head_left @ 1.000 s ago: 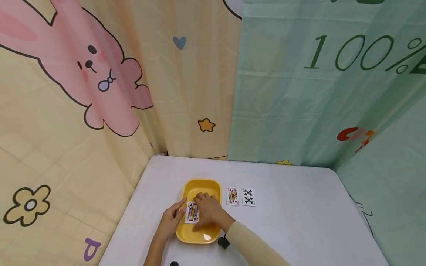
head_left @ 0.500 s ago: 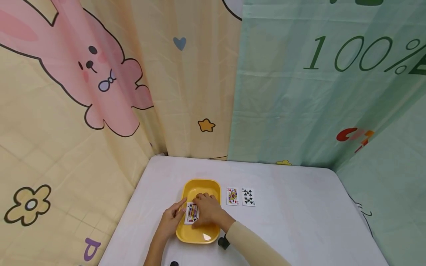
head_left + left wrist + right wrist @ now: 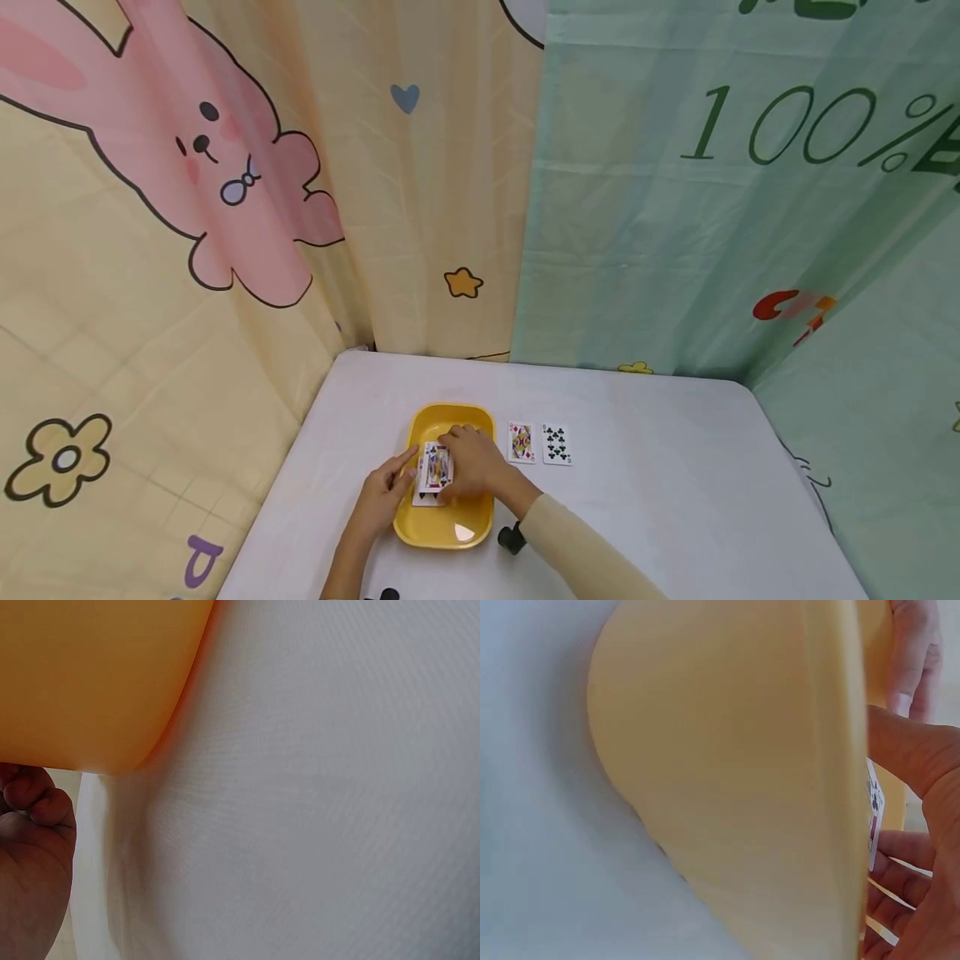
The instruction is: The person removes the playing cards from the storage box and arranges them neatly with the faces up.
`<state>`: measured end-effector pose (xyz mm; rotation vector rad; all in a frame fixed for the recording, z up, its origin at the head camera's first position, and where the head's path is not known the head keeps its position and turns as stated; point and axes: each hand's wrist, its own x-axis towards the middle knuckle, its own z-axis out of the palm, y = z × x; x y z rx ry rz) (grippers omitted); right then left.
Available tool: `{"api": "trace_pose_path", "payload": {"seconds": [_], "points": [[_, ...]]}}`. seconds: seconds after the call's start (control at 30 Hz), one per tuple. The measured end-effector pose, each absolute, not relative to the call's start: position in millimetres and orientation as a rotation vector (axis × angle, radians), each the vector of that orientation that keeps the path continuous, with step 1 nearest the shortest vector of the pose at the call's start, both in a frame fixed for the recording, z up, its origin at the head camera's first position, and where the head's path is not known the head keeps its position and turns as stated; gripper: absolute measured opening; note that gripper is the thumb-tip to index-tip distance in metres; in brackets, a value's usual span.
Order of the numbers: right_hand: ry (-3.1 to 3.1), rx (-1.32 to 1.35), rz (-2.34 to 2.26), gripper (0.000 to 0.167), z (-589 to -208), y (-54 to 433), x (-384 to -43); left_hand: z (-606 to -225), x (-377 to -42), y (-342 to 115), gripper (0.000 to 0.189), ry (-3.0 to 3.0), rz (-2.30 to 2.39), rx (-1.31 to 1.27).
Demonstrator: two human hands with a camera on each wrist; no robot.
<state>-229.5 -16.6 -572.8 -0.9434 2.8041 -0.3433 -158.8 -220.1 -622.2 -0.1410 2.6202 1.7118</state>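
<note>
Inside a yellow tray [image 3: 435,533], a club face card [image 3: 435,468] lies over another card [image 3: 426,502] whose lower edge shows. My right hand [image 3: 476,462] pinches the face card from its right side, thumb toward the near end and fingers toward the far end. In the right wrist view, that card [image 3: 874,806] shows between thumb and fingers, past the tray's rim. My left hand [image 3: 380,496] holds the tray's left rim, its index finger and thumb reaching over it beside the cards. Its other fingers are curled against the rim in the left wrist view.
On the white table [image 3: 637,492], a diamond face card [image 3: 522,442] and a clubs number card [image 3: 557,445] lie face up to the right of the tray. A small black object [image 3: 512,539] is by my right wrist, another [image 3: 389,594] at the bottom edge. Curtains surround the table.
My right hand has slid the face card slightly away from me, baring the lower end of the card beneath. The left hand and the tray stay in place.
</note>
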Motion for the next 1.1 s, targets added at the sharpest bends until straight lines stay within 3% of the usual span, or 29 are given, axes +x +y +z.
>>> {"api": "trace_pose_path", "payload": {"seconds": [0.6,1.1], "points": [[2.881,-0.88,-0.455,0.096,-537,34,-241,-624,-160,-221,0.042,2.629,1.722,-0.162],[2.95,-0.651,-0.505,0.09,-532,111,-259,-625,-159,-220,0.042,2.634,1.706,-0.164]]}}
